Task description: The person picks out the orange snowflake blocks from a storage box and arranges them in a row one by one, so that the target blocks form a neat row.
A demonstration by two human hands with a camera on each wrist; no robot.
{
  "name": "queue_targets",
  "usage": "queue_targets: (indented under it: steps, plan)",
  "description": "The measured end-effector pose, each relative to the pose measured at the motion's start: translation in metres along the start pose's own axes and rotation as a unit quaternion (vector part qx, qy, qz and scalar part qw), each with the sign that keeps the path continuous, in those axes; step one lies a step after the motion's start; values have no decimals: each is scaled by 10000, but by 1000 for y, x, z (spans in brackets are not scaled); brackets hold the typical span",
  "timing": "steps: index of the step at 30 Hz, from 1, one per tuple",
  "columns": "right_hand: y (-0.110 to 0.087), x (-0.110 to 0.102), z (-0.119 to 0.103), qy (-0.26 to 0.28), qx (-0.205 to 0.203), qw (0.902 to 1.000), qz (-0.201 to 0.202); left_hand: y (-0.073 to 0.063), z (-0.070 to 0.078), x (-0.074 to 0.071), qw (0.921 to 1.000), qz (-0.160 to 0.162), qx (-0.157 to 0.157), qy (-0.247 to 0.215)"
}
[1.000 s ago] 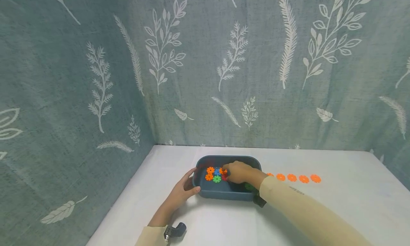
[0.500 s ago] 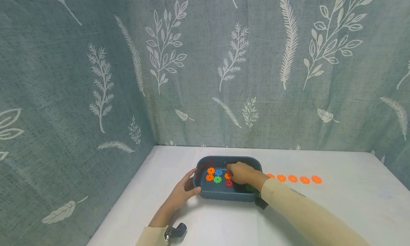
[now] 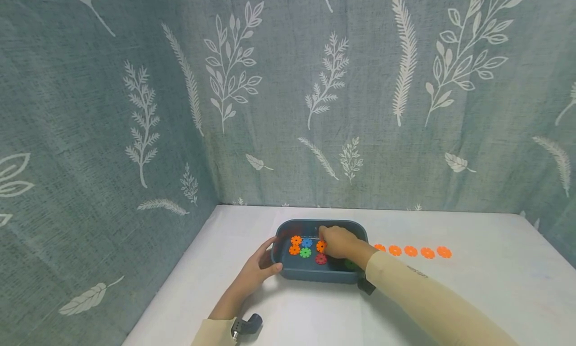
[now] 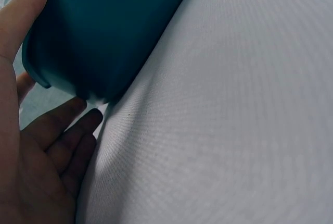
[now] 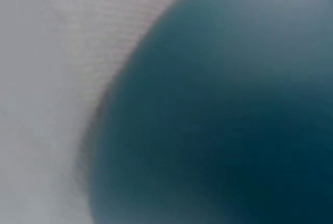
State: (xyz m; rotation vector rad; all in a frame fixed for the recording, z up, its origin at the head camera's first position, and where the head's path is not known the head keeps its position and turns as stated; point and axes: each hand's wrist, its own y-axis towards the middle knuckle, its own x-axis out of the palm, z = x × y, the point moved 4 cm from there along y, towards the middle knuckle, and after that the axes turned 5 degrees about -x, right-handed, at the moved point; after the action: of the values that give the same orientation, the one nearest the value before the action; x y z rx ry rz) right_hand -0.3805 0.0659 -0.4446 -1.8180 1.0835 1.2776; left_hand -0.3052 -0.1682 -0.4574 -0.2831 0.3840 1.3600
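Note:
A dark blue tray [image 3: 310, 274] stands on the white table in the head view. My left hand [image 3: 254, 272] holds its left end, thumb on the near rim and index finger on the side rim. In the left wrist view the other fingers of that hand [image 4: 57, 151] spread beside the tray wall [image 4: 114, 31]. My right hand [image 3: 340, 243] reaches into the tray and pinches an orange notched disc [image 3: 321, 246]; its fingertips are partly hidden. A red disc [image 3: 321, 259], blue disc [image 3: 307, 242], green disc [image 3: 305, 252] and another orange disc [image 3: 295, 240] lie nearby.
On the white table [image 3: 324, 316], several orange discs [image 3: 410, 251] form a row right of the tray. Partly under my right forearm, a dark green disc [image 3: 350, 264] lies in the tray. A patterned curtain [image 3: 288, 176] hangs behind. The right wrist view shows only a blurred tray wall [image 5: 208, 120].
My right hand has moved slightly right and nearer with the orange disc, uncovering the red disc. My left hand and the tray stay where they were.

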Motion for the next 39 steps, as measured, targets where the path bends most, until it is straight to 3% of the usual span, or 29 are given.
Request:
queue_targets:
  steps: [7,14,20,24,32,39]
  plan:
    - [-4,-2,0,75,26,9997,230,-1,0,1,10000,-2,-15,34]
    - [-3,-5,4,314,-96,9987,384,19,-35,4,9996,234,-53,179]
    - [-4,-10,10,441,-164,9982,364,21,-40,5,9993,307,-16,229]
    - [-5,-20,11,437,-212,9982,349,16,-35,3,9993,308,-64,209]
    - [-12,-45,17,566,-202,9976,340,-2,-3,-2,9999,118,74,66]
    - [-27,-62,34,861,79,9959,264,0,0,0,9999,0,32,116]
